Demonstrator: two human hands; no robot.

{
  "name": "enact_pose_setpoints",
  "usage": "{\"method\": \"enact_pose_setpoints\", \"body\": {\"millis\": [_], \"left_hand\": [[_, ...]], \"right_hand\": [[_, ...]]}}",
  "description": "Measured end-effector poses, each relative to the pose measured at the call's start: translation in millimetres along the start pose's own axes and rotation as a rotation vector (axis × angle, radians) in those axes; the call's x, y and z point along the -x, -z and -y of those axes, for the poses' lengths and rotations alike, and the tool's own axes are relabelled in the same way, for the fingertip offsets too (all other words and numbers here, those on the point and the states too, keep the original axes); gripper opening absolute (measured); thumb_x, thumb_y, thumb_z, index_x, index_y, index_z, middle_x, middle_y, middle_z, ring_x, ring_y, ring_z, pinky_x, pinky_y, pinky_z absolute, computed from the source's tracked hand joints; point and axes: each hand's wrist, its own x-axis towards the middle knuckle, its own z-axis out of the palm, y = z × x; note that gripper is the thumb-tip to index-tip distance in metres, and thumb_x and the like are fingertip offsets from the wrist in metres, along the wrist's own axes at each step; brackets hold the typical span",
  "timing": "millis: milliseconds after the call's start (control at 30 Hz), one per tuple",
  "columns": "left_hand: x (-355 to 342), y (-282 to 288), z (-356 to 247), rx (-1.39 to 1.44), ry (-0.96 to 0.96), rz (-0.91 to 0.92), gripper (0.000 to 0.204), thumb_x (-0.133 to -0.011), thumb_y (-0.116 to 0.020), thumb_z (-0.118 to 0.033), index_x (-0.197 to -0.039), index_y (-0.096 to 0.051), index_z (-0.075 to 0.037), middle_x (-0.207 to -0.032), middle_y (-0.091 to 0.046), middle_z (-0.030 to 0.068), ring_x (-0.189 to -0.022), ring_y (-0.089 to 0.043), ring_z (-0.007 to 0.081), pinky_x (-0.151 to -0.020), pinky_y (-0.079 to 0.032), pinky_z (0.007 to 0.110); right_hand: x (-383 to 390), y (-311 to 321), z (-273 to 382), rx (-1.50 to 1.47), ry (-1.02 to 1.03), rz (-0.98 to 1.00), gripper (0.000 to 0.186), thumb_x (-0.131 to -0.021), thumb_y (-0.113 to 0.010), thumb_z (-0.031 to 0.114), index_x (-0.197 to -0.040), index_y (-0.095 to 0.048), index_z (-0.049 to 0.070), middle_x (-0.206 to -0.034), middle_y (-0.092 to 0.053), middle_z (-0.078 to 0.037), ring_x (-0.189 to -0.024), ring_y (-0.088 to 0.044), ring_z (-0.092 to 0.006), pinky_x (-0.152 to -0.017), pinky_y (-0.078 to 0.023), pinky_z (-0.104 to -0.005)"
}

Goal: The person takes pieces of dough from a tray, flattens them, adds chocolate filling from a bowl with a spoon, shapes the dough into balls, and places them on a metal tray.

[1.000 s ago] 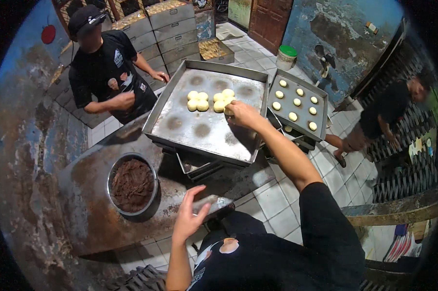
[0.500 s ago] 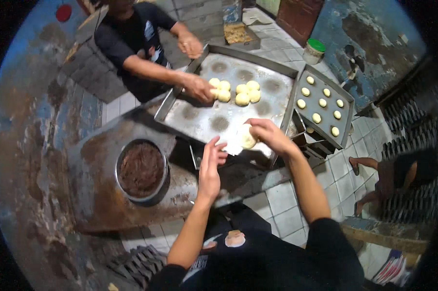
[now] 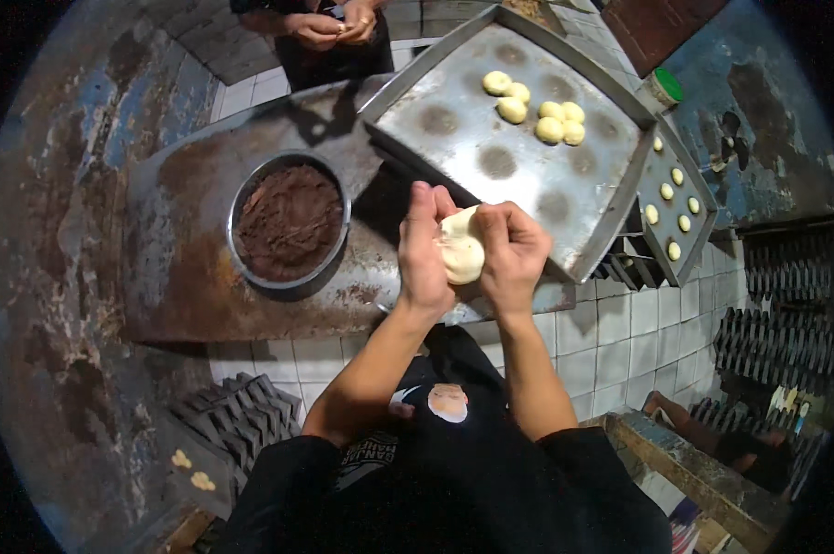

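Note:
Between my two hands, above the near edge of the worktable, is a pale yellow piece of dough (image 3: 461, 247). My left hand (image 3: 424, 257) is cupped against one side of it, fingers curled around. On the other side, my right hand (image 3: 513, 254) pinches the dough with thumb and bent fingers. Left of my hands stands a round metal bowl (image 3: 346, 222) of dark brown filling (image 3: 288, 222). Beyond them, a large metal tray (image 3: 435, 166) bears two clusters of dough balls, three balls (image 3: 512, 110) on the left and several (image 3: 549, 130) on the right.
The worn worktable (image 3: 177, 277) runs along the left. A second tray (image 3: 662, 189) with spaced dough balls stands at the right. Across the table a co-worker's hands (image 3: 334, 30) hold something small. A green-lidded bucket (image 3: 664, 87) and dark stacked racks (image 3: 773, 342) are farther right.
My left hand has closed in on the dough, which my right hand held before. The co-worker's hands have left the tray, and the left cluster has one ball fewer. The view has shifted.

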Motion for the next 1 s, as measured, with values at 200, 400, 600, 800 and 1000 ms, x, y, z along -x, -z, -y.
{"method": "enact_pose_setpoints", "body": {"millis": [200, 400, 600, 800, 1000], "left_hand": [[21.9, 115.5, -50.4, -0.450, -0.050, 0.152, 0.032, -0.095, -0.073, -0.028, -0.113, -0.056, -0.007, -0.098, -0.065, 0.0050, -0.092, -0.065, 0.0146, -0.083, -0.053, 0.028], [58.4, 213.4, -96.1, -0.893, -0.045, 0.146, 0.044, -0.080, -0.088, -0.008, -0.118, -0.070, 0.003, -0.117, -0.074, 0.0151, -0.104, -0.073, 0.0244, -0.093, -0.058, 0.038], [78.5, 307.8, -153.5, -1.480, -0.313, -0.044, 0.046, -0.073, -0.086, -0.007, -0.115, -0.071, 0.003, -0.112, -0.071, 0.0222, -0.104, -0.072, 0.0390, -0.092, -0.058, 0.044], [134.0, 391.5, -189.5, -1.425, -0.111, -0.253, 0.052, -0.088, -0.083, -0.016, -0.130, -0.061, 0.006, -0.114, -0.070, 0.0203, -0.111, -0.069, 0.0341, -0.099, -0.054, 0.041], [126.5, 394.6, -214.9, -0.931, 0.130, -0.534, 0.041, -0.110, -0.056, -0.030, -0.124, -0.065, 0.007, -0.114, -0.070, 0.0217, -0.111, -0.069, 0.0334, -0.101, -0.051, 0.041]], "right_hand": [[-0.8, -80.3, 29.0, 0.126, -0.258, 0.641, 0.032, -0.107, -0.066, 0.025, -0.103, -0.076, -0.005, -0.083, -0.072, -0.004, -0.073, -0.066, -0.0123, -0.065, -0.049, -0.0311], [6.0, -105.7, -121.0, 0.618, -0.331, 0.607, 0.044, -0.108, -0.058, 0.040, -0.113, -0.077, 0.001, -0.091, -0.070, -0.023, -0.086, -0.071, -0.0404, -0.075, -0.056, -0.0459], [158.4, -40.8, -344.4, 1.458, -0.205, 0.886, 0.030, -0.105, -0.055, 0.023, -0.124, -0.063, 0.002, -0.106, -0.074, -0.022, -0.104, -0.073, -0.0433, -0.088, -0.059, -0.0517], [153.5, -79.4, -305.5, 1.339, -0.239, 0.977, 0.030, -0.101, -0.054, 0.015, -0.127, -0.059, 0.001, -0.121, -0.070, -0.021, -0.095, -0.072, -0.0463, -0.084, -0.061, -0.0534], [76.0, -204.1, -235.6, 1.152, 0.011, 1.012, 0.030, -0.104, -0.053, 0.014, -0.131, -0.064, 0.007, -0.114, -0.067, -0.020, -0.094, -0.071, -0.0445, -0.079, -0.060, -0.0525]]}}
